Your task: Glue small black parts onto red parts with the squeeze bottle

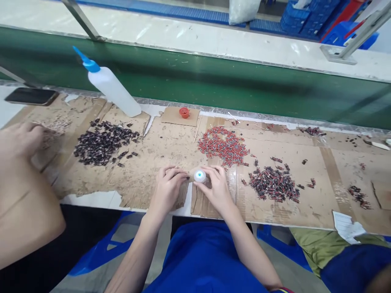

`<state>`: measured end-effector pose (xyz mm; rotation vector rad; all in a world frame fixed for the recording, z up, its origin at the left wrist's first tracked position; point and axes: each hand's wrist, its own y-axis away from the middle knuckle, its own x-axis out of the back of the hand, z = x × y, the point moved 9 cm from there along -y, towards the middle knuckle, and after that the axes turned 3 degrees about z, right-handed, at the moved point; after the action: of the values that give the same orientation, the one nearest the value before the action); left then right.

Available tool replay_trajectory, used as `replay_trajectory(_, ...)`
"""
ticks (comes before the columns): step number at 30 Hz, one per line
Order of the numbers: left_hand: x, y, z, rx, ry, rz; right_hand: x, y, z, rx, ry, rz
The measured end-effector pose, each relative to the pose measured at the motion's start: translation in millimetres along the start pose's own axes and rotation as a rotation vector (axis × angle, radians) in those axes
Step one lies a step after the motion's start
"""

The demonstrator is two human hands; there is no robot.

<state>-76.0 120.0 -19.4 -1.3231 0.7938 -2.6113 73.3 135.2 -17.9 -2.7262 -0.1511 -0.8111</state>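
My left hand (169, 185) is closed in a pinch, with a tiny dark part (187, 178) at its fingertips. Wrapped around a small white round bottle (199, 176) with a blue dot on top are the fingers of my right hand (216, 183). The two hands sit close together at the front edge of the cardboard-covered bench (146, 162). Just beyond them lies a pile of small red and grey parts (224, 144). Right of my right hand is a heap of black-and-red parts (275, 184).
Black parts (102, 142) are piled to the left. A white squeeze bottle (117, 91) with blue nozzle, a red cap-like cup (184, 112) and a phone (32, 96) stand farther back. A co-worker's arm (24, 179) reaches in at left. Behind runs a green belt (195, 81).
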Motion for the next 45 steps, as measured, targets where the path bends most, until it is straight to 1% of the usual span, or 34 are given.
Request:
replay_trajectory(4,-6.8,0.1,10.6,-0.011,0.0,-0.047,18.3,13.2,17.4,-0.201,-0.271,0.013)
replay_trajectory(6,-12.3,0.8,19.6,-0.013,0.003,-0.067,30.6,22.8,25.3,-0.287,-0.397,0.053)
replay_trajectory(9,-20.8,2.7,35.3,-0.024,0.054,-0.09,51.8,35.1,36.0,-0.35,-0.517,0.187)
replay_trajectory(11,-26.2,4.4,44.0,-0.033,0.111,-0.109,60.9,42.4,45.6,-0.401,-0.602,0.287)
replay_trajectory(13,-28.5,5.9,48.9,-0.034,0.159,-0.108,64.7,49.2,57.0,-0.475,-0.706,0.389)
replay_trajectory(16,-25.2,6.6,49.9,-0.024,0.198,-0.059,64.6,55.8,69.6,-0.564,-0.802,0.505)
replay_trajectory(18,-23.4,6.5,48.3,-0.008,0.219,-0.043,66.2,57.2,72.6,-0.579,-0.771,0.552)
replay_trajectory(20,-22.8,5.9,46.7,0.009,0.236,-0.043,69.4,56.6,71.3,-0.563,-0.667,0.566)
replay_trajectory(25,-24.7,3.9,44.4,0.053,0.258,-0.065,74.1,50.8,55.2,-0.455,-0.358,0.495)
replay_trajectory(30,-26.9,3.7,41.5,0.094,0.269,-0.087,72.5,47.3,46.7,-0.412,-0.208,0.435)
replay_trajectory(38,-28.5,3.5,38.4,0.136,0.267,-0.108,69.4,43.7,45.1,-0.39,-0.129,0.381)
replay_trajectory(45,-28.9,3.4,38.3,0.145,0.273,-0.123,72.9,50.4,49.9,-0.432,-0.18,0.459)
